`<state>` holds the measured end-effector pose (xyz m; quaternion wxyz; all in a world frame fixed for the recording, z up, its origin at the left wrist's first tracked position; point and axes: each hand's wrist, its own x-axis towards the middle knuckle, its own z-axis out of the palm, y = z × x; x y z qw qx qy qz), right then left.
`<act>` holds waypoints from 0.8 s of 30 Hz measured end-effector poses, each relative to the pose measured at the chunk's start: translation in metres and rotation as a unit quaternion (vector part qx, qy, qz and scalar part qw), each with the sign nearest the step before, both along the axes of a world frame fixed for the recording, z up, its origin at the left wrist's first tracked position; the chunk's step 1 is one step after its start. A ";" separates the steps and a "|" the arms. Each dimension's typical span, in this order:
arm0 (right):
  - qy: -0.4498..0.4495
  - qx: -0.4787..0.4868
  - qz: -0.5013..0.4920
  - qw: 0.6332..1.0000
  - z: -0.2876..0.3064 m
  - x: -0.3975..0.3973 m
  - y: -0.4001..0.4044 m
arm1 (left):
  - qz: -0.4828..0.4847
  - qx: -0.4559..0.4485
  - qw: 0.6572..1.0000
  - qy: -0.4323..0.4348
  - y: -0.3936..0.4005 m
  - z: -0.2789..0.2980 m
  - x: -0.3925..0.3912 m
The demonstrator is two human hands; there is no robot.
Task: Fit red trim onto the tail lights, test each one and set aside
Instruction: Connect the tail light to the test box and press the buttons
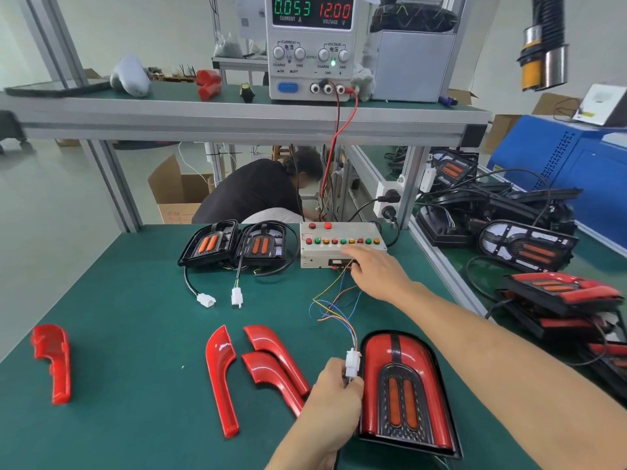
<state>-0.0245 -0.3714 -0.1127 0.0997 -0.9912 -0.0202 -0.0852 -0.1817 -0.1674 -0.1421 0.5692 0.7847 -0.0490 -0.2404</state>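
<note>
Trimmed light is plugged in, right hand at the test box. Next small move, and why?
Probably press a button on the test box: the right hand rests at its front edge, the left hand holds the white connector beside the trimmed tail light, its lamps look unlit, and the supply reads 12.00 V.

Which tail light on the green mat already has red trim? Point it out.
The tail light nearest the camera, beside the left hand. The two lights at the back show bare black housings.
</note>
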 end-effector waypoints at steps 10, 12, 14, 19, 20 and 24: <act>-0.034 0.076 -0.085 0.993 -0.004 -0.010 -0.032 | 0.005 -0.009 1.000 0.013 -0.001 -0.001 -0.001; -0.022 0.071 -0.081 0.994 -0.006 -0.010 -0.031 | 0.004 -0.014 1.000 0.022 -0.001 -0.001 -0.001; -0.019 0.065 -0.081 0.994 -0.007 -0.009 -0.030 | 0.003 -0.016 1.000 0.026 -0.001 -0.001 -0.001; -0.005 0.029 -0.089 0.996 -0.002 -0.003 -0.029 | 0.003 -0.004 1.000 0.021 -0.002 -0.004 0.000; -0.001 0.022 -0.090 0.996 0.000 -0.001 -0.029 | 0.001 -0.004 1.000 0.022 -0.002 -0.004 0.000; 0.017 0.004 -0.087 0.996 0.006 0.001 -0.030 | 0.000 -0.018 0.999 0.035 -0.002 -0.002 -0.001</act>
